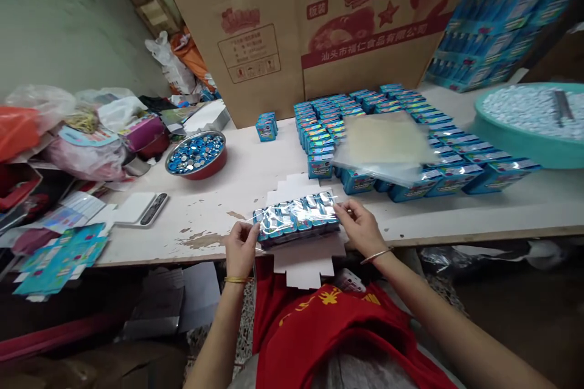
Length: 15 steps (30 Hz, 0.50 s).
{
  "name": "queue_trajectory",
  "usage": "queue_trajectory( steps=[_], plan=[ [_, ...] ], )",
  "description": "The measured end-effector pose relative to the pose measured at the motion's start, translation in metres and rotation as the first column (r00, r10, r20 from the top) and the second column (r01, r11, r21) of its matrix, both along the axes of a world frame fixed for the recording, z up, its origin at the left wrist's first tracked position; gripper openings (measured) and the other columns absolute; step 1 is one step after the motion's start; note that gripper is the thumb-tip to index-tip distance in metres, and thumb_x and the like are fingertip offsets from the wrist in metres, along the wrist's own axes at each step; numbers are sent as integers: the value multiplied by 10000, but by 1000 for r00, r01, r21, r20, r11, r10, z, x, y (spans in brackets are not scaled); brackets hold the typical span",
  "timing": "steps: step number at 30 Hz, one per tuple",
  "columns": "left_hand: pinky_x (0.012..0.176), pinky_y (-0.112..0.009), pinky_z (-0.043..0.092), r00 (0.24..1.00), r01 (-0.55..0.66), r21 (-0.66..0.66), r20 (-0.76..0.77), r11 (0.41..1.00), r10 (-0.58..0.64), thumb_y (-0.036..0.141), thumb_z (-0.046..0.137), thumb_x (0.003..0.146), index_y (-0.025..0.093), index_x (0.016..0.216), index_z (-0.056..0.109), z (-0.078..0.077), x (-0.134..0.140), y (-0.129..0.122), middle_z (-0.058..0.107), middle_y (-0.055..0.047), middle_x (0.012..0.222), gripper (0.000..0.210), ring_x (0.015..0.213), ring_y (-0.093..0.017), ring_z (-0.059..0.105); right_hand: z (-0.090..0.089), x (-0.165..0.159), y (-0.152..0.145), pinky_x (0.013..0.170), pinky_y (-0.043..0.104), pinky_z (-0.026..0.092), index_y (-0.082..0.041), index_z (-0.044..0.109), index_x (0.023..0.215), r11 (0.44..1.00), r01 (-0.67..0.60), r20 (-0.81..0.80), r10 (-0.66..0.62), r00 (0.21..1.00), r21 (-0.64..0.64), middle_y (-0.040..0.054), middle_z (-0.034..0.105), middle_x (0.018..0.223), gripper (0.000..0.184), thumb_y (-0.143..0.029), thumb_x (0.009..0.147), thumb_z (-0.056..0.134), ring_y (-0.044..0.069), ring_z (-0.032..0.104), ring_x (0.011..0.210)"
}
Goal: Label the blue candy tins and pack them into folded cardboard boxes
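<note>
A row of small blue boxes (296, 226) lies in front of me under a shiny clear plastic sheet (292, 211). Beneath it is an unfolded white cardboard blank (303, 264), which hangs past the table's front edge. At the row's left end, my left hand (241, 248) pinches the sheet between thumb and fingers. My right hand (358, 225) pinches the sheet's right end the same way. A stack of clear plastic sheets (385, 140) rests beyond my right hand, on top of many standing blue boxes (449, 177).
Left of the row are a bowl of blue wrapped pieces (196, 155), a white scale (141, 209) and flat blue cartons (64, 258). A teal basin (524, 140) of white pieces stands at right. A large cardboard box (319, 18) blocks the back, beside stacked blue packs (493, 30).
</note>
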<state>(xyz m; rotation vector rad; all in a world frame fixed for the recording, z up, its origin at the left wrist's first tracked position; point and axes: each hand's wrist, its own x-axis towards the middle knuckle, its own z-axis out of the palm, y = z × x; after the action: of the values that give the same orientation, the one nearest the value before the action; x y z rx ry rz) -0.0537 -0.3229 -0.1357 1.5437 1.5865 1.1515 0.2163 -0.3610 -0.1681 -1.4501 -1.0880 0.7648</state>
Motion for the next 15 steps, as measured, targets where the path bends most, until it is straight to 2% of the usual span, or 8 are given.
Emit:
queue_trajectory(
  steps=[2, 4, 6, 9, 11, 15],
  plan=[
    [565, -222, 400, 994, -21, 14, 112, 1000, 20, 483, 621, 758, 168, 614, 518, -4, 0, -4, 486, 33, 576, 361, 563, -96, 476, 1, -1, 1, 569, 231, 401, -212, 449, 661, 1000, -4, -68, 5, 998, 10, -43, 437, 627, 419, -597, 793, 544, 112, 441, 601],
    [537, -217, 406, 969, -42, -49, 242, 998, 53, 486, 645, 732, 163, 591, 531, 1, 3, -5, 500, 31, 562, 371, 529, -89, 475, 3, -2, 1, 594, 244, 445, -212, 467, 666, 1000, -2, -177, 1, 984, -6, -40, 467, 639, 420, -605, 757, 587, 119, 469, 621],
    [521, -213, 422, 910, -39, -123, 407, 992, 86, 488, 694, 681, 156, 609, 562, 11, 7, -4, 533, 23, 577, 364, 525, -87, 491, 8, -3, -1, 614, 261, 483, -213, 476, 662, 999, 21, -322, -34, 946, -41, -32, 539, 671, 442, -620, 700, 642, 127, 519, 637],
    [508, -183, 416, 796, -34, -104, 599, 994, 90, 457, 757, 612, 154, 648, 591, 25, 13, -1, 569, 11, 633, 347, 572, -84, 517, 18, -5, -8, 642, 274, 518, -211, 484, 666, 994, 63, -486, -99, 868, -90, -7, 659, 803, 473, -624, 628, 710, 134, 595, 667],
    [486, -168, 394, 767, -24, -97, 636, 995, 81, 439, 778, 587, 154, 645, 593, 27, 15, -1, 573, 11, 647, 345, 565, -73, 506, 22, -6, -16, 671, 275, 530, -210, 505, 683, 992, 77, -528, -118, 841, -99, 9, 695, 904, 462, -610, 623, 728, 140, 628, 709],
    [495, -163, 390, 798, 37, -219, 593, 975, 103, 429, 779, 599, 145, 613, 586, 17, 11, -9, 556, 17, 612, 344, 526, -55, 473, 21, -4, -29, 719, 253, 535, -202, 544, 666, 989, 37, -555, -112, 824, -146, 19, 705, 975, 430, -574, 618, 755, 158, 643, 841]
  ],
)
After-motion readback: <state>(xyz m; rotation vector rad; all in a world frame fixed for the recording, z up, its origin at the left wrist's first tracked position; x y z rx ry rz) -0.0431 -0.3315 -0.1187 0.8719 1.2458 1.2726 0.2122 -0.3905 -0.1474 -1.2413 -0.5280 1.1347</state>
